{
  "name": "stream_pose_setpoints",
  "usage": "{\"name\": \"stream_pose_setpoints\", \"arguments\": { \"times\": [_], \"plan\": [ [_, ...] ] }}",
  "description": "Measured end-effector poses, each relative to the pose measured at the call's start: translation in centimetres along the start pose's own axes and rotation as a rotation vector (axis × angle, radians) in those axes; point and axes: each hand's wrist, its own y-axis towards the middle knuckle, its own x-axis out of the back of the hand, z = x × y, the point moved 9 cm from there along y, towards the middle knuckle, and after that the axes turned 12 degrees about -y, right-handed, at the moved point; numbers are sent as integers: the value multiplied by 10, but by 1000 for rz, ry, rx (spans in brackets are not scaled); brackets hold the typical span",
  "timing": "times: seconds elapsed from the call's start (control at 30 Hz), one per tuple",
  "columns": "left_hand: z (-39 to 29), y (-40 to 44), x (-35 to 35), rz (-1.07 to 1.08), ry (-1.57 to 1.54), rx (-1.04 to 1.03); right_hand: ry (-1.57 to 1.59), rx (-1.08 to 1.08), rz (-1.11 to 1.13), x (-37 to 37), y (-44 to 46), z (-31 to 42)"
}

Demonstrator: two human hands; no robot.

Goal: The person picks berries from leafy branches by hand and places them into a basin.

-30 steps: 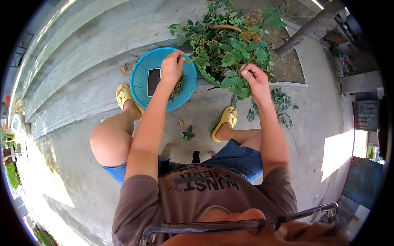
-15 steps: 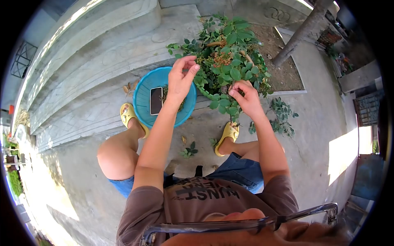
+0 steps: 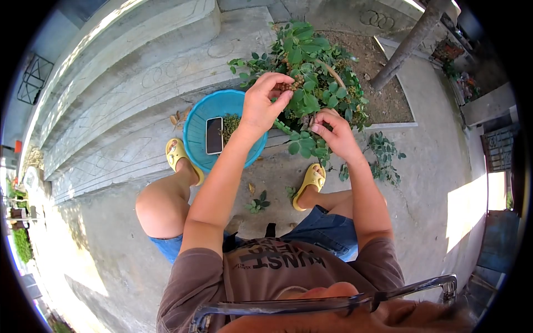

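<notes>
Centrally, toward the top of the frame, a berry cluster (image 3: 297, 83) lay just right of the curled left hand (image 3: 260, 106) (whether gripped, one cannot tell). It was up and left of the farther right hand (image 3: 337, 135), which pinched a leafy stem (image 3: 311, 120). A blue basin (image 3: 194, 133) sat lower left.
</notes>
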Motion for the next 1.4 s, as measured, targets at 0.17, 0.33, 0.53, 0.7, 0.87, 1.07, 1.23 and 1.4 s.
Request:
{"name": "stream_pose_setpoints", "arguments": {
  "times": [0.17, 0.33, 0.53, 0.7, 0.87, 1.07, 1.23, 1.4],
  "plan": [
    [22, -3, 3, 32, -30, 185, 53, 24, 66, -7, -1, 1],
    [25, -4, 8, 29, 111, 111, 37, 21, 119, -8, -4, 3],
    [46, -14, 3, 90, -392, 520, 427, -144, 323, -21, -11, -18],
    [45, -16, 1, 125, -287, 509, 560, -199, 425, -30, -16, -26],
    [43, -14, 5, 147, 35, 366, 585, -188, 415, -32, -15, -25],
    [51, -18, 9, 109, -86, 414, 465, -204, 359, -30, -13, -33],
    [65, -22, 10, 86, -100, 468, 188, -164, 190, -21, -8, -33],
    [68, -20, 11, 64, 97, 340, 69, -224, -39, -3, -3, -21]
  ]
}}
